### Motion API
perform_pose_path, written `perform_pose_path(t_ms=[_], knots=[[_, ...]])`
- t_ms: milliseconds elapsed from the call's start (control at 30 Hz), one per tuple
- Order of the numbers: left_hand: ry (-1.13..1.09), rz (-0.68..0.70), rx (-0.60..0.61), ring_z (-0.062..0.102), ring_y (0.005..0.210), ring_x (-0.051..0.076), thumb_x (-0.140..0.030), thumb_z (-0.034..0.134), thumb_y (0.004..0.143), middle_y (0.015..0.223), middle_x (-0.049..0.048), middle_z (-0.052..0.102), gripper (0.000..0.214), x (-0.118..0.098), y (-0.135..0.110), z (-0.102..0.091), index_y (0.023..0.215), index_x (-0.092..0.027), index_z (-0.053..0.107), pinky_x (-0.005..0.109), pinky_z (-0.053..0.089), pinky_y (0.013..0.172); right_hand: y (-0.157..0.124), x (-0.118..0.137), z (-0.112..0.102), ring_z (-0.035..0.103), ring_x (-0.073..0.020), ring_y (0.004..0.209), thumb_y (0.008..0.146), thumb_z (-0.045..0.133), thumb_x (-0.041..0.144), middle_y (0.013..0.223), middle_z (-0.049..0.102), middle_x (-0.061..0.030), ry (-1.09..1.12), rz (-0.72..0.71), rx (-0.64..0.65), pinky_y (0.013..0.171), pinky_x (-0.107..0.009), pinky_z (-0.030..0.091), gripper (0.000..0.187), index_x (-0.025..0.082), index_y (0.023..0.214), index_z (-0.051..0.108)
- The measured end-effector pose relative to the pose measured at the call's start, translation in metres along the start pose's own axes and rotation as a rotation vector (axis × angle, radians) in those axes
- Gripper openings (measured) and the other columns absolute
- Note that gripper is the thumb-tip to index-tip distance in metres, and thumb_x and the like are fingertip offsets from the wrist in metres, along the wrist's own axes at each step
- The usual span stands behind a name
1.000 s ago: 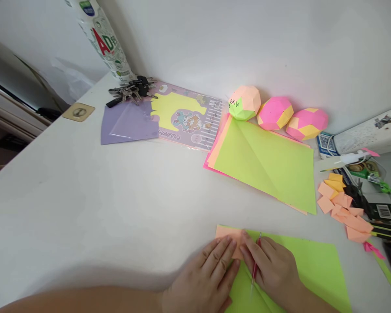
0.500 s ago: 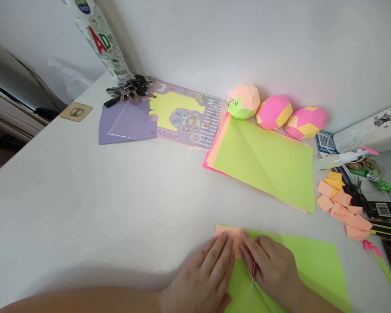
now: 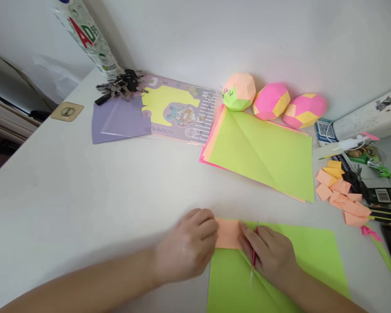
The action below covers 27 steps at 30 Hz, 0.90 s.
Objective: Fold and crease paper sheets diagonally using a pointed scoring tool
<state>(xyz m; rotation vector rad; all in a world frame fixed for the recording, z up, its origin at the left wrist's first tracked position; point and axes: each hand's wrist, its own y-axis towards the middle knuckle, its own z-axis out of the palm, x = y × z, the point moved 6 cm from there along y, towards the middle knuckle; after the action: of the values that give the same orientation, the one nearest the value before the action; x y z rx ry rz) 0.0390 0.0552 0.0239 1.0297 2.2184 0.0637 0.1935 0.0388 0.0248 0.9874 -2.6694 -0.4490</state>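
Observation:
A peach paper strip (image 3: 228,234) lies along the top edge of a light green paper sheet (image 3: 230,278). At its left end my left hand (image 3: 186,245) is closed, fingertips curled at the edge in a pinch. My right hand (image 3: 271,253) has a slim red pen-like tool (image 3: 254,256) with a thin metal tip tucked between its fingers. Its thumb and index finger rest on the strip's right end. A crease runs through the green sheet below that hand.
Behind lies a stack of coloured paper (image 3: 263,148), with three faceted paper balls (image 3: 271,101) against the wall. Folded peach pieces (image 3: 340,198) are at right. Keys (image 3: 120,85), a purple card (image 3: 122,121) and a patterned packet (image 3: 182,111) lie back left beside a tall can (image 3: 87,39).
My left hand has lifted from lying flat on the strip and curled its fingers at the left end, uncovering more of it. My right hand stays at the right end. The view has shifted slightly.

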Motion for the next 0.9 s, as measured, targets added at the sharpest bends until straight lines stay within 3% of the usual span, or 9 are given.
perform_pose_path(t_ms=[100,167,667,833,900], knots=[[-0.238,0.001,0.033,0.049,0.074,0.014,-0.007,0.045,0.088,0.076,0.005,0.059,0.023,0.016,0.008,-0.005,0.072,-0.013,0.06,0.03,0.046,0.071,0.0,0.0,0.001,0.043,-0.0114,0.047,0.089,0.054,0.017,0.052,0.052,0.0011,0.007,0.012,0.018,0.042,-0.027,0.028,0.018,0.007,0.098,0.067],[-0.28,-0.017,0.039,0.046,0.073,0.013,-0.005,0.046,0.088,0.075,0.0043,0.057,0.024,0.022,0.011,-0.006,0.071,-0.013,0.06,0.029,0.045,0.07,-0.001,0.0,0.002,0.044,-0.0114,0.047,0.089,0.054,0.017,0.052,0.052,0.001,0.008,0.015,0.022,0.042,-0.026,0.028,0.018,0.007,0.098,0.067],[-0.207,-0.013,0.104,0.049,0.084,0.014,-0.01,0.053,0.088,0.086,0.0044,0.055,0.019,0.021,0.009,-0.001,0.07,-0.015,0.058,0.029,0.044,0.081,-0.001,-0.002,0.002,0.043,-0.0105,0.046,0.09,0.053,0.019,0.052,0.052,0.0023,-0.013,0.014,0.018,0.042,-0.026,0.028,0.018,0.01,0.101,0.064],[0.01,0.082,0.088,0.051,0.088,0.019,-0.011,0.048,0.091,0.082,0.006,0.058,0.023,0.007,0.004,0.003,0.071,-0.013,0.059,0.035,0.046,0.079,-0.001,0.0,0.002,0.043,-0.0103,0.047,0.089,0.054,0.018,0.052,0.051,0.0024,-0.025,0.009,0.028,0.043,-0.025,0.029,0.018,0.011,0.102,0.064],[0.099,0.169,0.081,0.052,0.096,0.022,-0.006,0.044,0.09,0.091,0.0096,0.062,0.023,-0.004,0.0,0.006,0.076,-0.011,0.063,0.036,0.046,0.082,-0.002,0.001,0.003,0.043,-0.0103,0.047,0.088,0.055,0.017,0.052,0.05,0.0024,-0.042,0.001,0.031,0.043,-0.025,0.029,0.017,0.01,0.101,0.064]])
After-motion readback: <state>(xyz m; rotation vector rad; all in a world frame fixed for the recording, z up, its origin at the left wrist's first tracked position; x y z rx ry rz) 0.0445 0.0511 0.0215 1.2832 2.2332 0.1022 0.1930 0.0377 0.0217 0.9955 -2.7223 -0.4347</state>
